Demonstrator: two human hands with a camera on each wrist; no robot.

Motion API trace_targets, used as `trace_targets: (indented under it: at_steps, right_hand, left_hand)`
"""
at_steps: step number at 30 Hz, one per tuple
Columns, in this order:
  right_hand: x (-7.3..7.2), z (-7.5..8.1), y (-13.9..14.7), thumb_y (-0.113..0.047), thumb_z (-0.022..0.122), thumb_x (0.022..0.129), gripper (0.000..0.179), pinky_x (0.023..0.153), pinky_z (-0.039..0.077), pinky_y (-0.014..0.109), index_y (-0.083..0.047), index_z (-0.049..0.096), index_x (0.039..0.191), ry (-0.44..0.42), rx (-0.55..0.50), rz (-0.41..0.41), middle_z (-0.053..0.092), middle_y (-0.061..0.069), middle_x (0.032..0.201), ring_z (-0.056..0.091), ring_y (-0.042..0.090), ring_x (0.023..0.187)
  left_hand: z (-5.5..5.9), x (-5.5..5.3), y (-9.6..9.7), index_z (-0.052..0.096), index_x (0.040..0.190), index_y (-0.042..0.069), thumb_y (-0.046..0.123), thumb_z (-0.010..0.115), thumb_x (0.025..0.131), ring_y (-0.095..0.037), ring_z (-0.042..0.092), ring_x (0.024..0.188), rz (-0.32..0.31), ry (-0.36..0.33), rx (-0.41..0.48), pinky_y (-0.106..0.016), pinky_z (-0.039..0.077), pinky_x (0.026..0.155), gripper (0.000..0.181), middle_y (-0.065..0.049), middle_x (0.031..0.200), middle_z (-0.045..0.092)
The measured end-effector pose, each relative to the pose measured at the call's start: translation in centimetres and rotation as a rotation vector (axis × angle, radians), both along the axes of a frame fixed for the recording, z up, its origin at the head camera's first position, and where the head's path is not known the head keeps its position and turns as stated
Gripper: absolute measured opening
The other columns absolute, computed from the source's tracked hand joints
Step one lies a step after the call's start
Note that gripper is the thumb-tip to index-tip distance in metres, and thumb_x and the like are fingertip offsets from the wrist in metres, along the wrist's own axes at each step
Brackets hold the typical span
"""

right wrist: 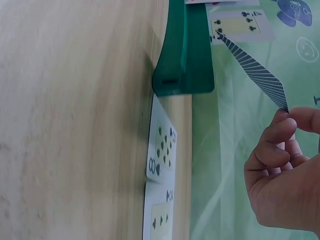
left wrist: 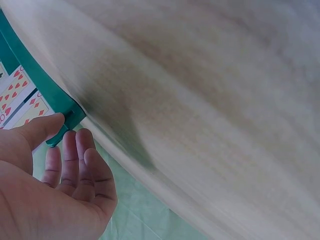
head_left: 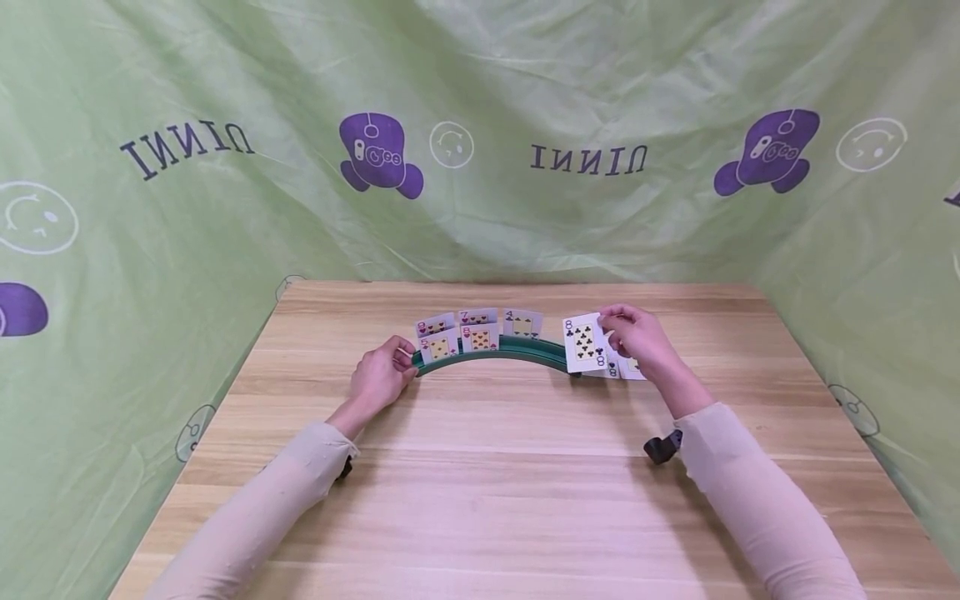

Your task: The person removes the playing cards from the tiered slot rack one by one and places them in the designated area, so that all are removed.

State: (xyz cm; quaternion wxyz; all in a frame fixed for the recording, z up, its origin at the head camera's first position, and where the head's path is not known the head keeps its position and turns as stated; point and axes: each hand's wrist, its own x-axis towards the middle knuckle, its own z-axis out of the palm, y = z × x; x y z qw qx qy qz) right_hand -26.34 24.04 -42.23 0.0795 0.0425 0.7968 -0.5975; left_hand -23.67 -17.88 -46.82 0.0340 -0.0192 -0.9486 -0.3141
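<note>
Currently, eight of clubs [head_left: 583, 343] right of centre in head view, upright, overlapping the right end of the green card holder [head_left: 534, 347]; contact between them cannot be told. Right hand [head_left: 639, 340]: thumb and fingers pinching the card at its upper right corner. Right wrist view shows its striped back, tilted. Holder curves across mid-frame. Left hand [head_left: 378, 375]: thumb and fingers gripping the holder's left end. Slotted at its left, two rows: nine [head_left: 433, 322] and seven [head_left: 478, 316] behind, five [head_left: 438, 347] and eight of hearts [head_left: 480, 339] in front; four [head_left: 522, 324] nearer centre. Two further cards [right wrist: 162, 145] lie on the wooden table [head_left: 465, 483], just beyond the holder's right end. Green printed cloth [head_left: 495, 225] fills the upper frame.
</note>
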Motion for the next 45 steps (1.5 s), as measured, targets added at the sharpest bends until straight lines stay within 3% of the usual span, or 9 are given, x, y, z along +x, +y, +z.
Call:
trace_targets:
  at_steps: [10, 19, 25, 45]
  right_hand:
    - [-0.1, 0.5, 2.3, -0.021, 0.052, 0.102, 0.036, 0.059, 0.038, 0.018, 0.001, 0.048, 0.132, -0.016, 0.004, -0.025, 0.052, 0.000, 0.103, 0.047, 0.001, 0.065]
    - [0.0, 0.1, 4.3, -0.023, 0.051, 0.103, 0.018, 0.061, 0.040, 0.019, -0.010, 0.053, 0.116, -0.024, 0.015, -0.075, 0.054, -0.005, 0.097, 0.049, 0.002, 0.067]
    - [0.0, -0.4, 5.6, -0.023, 0.051, 0.103, 0.015, 0.063, 0.042, 0.019, -0.012, 0.054, 0.113, -0.035, 0.007, -0.097, 0.054, -0.005, 0.098, 0.050, 0.002, 0.069]
    - [0.1, -1.1, 8.7, -0.029, 0.050, 0.103, 0.029, 0.067, 0.047, 0.023, -0.008, 0.053, 0.124, -0.067, 0.083, -0.192, 0.054, -0.005, 0.101, 0.051, 0.001, 0.070]
  left_hand:
    - [0.0, 0.1, -0.1, 0.063, 0.107, 0.018, 0.015, 0.078, 0.083, -0.017, 0.072, 0.085, 0.007, 0.004, -0.001, -0.037, 0.048, 0.073, 0.028, -0.001, 0.097, 0.075]
    - [0.1, 0.2, 0.0, 0.063, 0.107, 0.017, 0.015, 0.078, 0.083, -0.017, 0.071, 0.085, 0.005, 0.002, 0.000, -0.037, 0.048, 0.074, 0.028, -0.001, 0.097, 0.074]
    - [0.2, 0.2, 0.0, 0.063, 0.108, 0.017, 0.015, 0.078, 0.083, -0.017, 0.071, 0.084, 0.000, 0.003, -0.007, -0.037, 0.049, 0.074, 0.028, -0.002, 0.097, 0.074]
    - [0.2, 0.1, 0.0, 0.063, 0.107, 0.018, 0.015, 0.078, 0.083, -0.017, 0.071, 0.085, 0.006, -0.001, -0.010, -0.036, 0.048, 0.073, 0.028, 0.000, 0.097, 0.074]
